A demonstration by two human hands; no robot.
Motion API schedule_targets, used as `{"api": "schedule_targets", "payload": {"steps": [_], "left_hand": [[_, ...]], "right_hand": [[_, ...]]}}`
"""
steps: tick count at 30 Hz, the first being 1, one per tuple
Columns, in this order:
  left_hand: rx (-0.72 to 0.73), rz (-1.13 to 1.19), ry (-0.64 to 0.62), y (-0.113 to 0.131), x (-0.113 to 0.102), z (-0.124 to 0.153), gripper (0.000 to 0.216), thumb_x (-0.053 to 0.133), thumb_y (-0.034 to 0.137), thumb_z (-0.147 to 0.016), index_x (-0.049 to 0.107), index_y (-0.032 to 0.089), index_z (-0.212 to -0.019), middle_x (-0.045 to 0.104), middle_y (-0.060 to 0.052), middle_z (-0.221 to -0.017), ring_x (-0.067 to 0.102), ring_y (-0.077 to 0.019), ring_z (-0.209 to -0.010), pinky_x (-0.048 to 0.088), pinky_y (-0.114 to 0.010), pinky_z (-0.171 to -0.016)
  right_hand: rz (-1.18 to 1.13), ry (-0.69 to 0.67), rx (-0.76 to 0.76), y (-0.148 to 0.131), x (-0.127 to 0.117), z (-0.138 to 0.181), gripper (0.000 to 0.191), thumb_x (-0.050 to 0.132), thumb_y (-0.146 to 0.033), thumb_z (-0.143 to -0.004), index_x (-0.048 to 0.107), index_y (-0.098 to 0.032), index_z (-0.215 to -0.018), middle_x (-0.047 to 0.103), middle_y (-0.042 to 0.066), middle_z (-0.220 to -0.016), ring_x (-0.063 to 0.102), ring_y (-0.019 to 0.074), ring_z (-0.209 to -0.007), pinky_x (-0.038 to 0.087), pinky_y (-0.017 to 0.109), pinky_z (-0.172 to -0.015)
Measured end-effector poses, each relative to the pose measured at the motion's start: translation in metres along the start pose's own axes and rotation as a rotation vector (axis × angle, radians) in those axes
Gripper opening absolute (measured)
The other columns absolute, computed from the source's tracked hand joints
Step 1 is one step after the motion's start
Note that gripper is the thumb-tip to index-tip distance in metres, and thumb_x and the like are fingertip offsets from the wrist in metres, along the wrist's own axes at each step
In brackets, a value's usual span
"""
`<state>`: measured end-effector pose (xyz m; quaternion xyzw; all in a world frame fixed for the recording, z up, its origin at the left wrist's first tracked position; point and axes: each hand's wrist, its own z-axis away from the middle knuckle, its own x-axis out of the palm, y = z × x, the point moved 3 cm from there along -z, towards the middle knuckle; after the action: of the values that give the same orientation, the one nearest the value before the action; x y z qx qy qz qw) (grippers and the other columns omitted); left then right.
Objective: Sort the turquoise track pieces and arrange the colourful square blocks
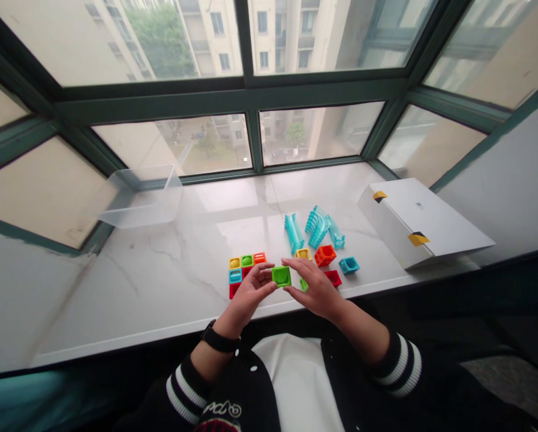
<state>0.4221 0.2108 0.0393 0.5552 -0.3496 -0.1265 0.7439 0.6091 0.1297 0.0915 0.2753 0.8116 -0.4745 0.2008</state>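
A green toy block [281, 276] with a hollow in its face is held up between my two hands, above the sill's front edge. My left hand [249, 294] grips its left side with thumb and fingers. On the opposite side, my right hand [316, 287] has its thumb and fingertips around the block's right edge. Just left of the held block, coloured blocks [235, 275] stand grouped in rows, partly covered by my left hand. Behind and beside my right hand lie a yellow block [303, 254], an orange block [325, 255] and a red block [333, 278].
Translucent turquoise track pieces [294, 233] lie behind the loose blocks. A blue block [349, 265] sits further right. A clear plastic bin [149, 201] stands at the back left of the marble sill [161, 288]. A white box [426, 222] rests at the right, below the windows.
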Motion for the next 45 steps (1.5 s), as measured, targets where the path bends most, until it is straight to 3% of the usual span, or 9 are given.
{"api": "schedule_targets", "payload": {"steps": [12,17,26,31,40,45], "left_hand": [[-0.003,-0.037,-0.035,0.005,0.035,-0.015,0.047,0.085,0.036,-0.084,0.062,0.023,-0.123,0.071,-0.007,-0.113,0.067,-0.0219,-0.111,0.055,-0.038,-0.099],[0.033,-0.133,-0.083,0.001,0.046,-0.021,0.052,0.083,0.039,-0.086,0.060,0.023,-0.129,0.070,-0.008,-0.117,0.069,-0.0215,-0.107,0.057,-0.041,-0.099],[0.151,-0.586,-0.051,-0.023,0.037,-0.028,0.056,0.086,0.031,-0.082,0.060,0.023,-0.131,0.068,-0.012,-0.130,0.068,-0.0262,-0.118,0.056,-0.050,-0.107],[0.194,-0.744,-0.100,-0.043,0.040,-0.038,0.058,0.087,0.033,-0.081,0.061,0.023,-0.131,0.068,-0.011,-0.132,0.067,-0.0281,-0.122,0.056,-0.050,-0.108],[0.164,-0.854,-0.094,-0.071,0.044,-0.050,0.057,0.086,0.027,-0.078,0.061,0.024,-0.129,0.070,-0.009,-0.125,0.070,-0.0266,-0.112,0.058,-0.045,-0.100],[0.215,-0.892,-0.088,-0.078,0.041,-0.051,0.048,0.084,0.029,-0.080,0.066,0.023,-0.123,0.073,-0.008,-0.115,0.070,-0.0265,-0.105,0.057,-0.043,-0.095]], "right_hand": [[-0.003,0.042,0.055,0.017,-0.026,0.013,0.055,0.074,-0.033,-0.095,0.058,-0.031,-0.148,0.066,0.011,-0.134,0.065,0.0303,-0.125,0.054,0.047,-0.110],[0.007,0.054,0.082,0.027,-0.039,0.022,0.051,0.071,-0.031,-0.096,0.059,-0.030,-0.146,0.067,0.011,-0.136,0.064,0.0311,-0.128,0.053,0.050,-0.112],[0.025,0.154,0.215,0.049,-0.067,0.044,0.046,0.071,-0.029,-0.095,0.062,-0.029,-0.140,0.066,0.011,-0.134,0.063,0.0304,-0.124,0.060,0.048,-0.100],[0.013,0.190,0.253,0.055,-0.074,0.054,0.044,0.070,-0.032,-0.095,0.063,-0.030,-0.138,0.067,0.010,-0.133,0.065,0.0292,-0.122,0.062,0.046,-0.096],[-0.002,0.196,0.279,0.064,-0.076,0.062,0.044,0.071,-0.038,-0.096,0.064,-0.029,-0.138,0.068,0.010,-0.132,0.066,0.0289,-0.121,0.063,0.045,-0.096],[-0.012,0.175,0.290,0.067,-0.074,0.063,0.044,0.071,-0.039,-0.096,0.064,-0.028,-0.138,0.068,0.011,-0.133,0.066,0.0290,-0.121,0.063,0.046,-0.098]]}}
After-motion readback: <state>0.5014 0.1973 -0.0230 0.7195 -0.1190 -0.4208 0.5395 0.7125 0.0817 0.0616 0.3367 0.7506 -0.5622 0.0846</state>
